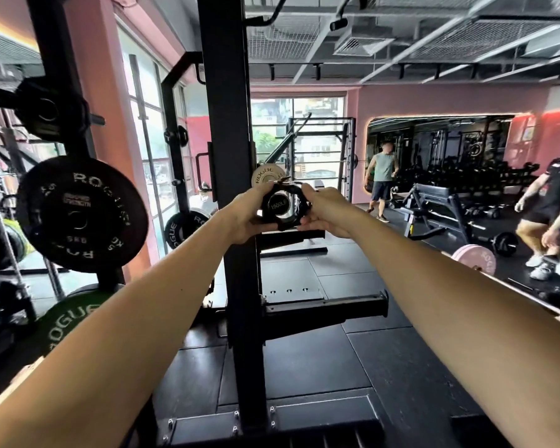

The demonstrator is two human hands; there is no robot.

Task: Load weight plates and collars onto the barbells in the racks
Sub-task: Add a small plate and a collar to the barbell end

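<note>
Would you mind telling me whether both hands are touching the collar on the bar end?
Touching. The head view shows the left hand and right hand gripping opposite sides of the black collar, no gap visible.

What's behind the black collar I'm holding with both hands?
Inside the black collar shows the barbell's end cap. Just behind sits a pale Rogue plate. Left hand and right hand cover the collar's sides, hiding the sleeve.

We see our left hand [243,218] and right hand [324,215] bare, both forearms uncovered, without sleeves, gloves or jewellery.
</note>
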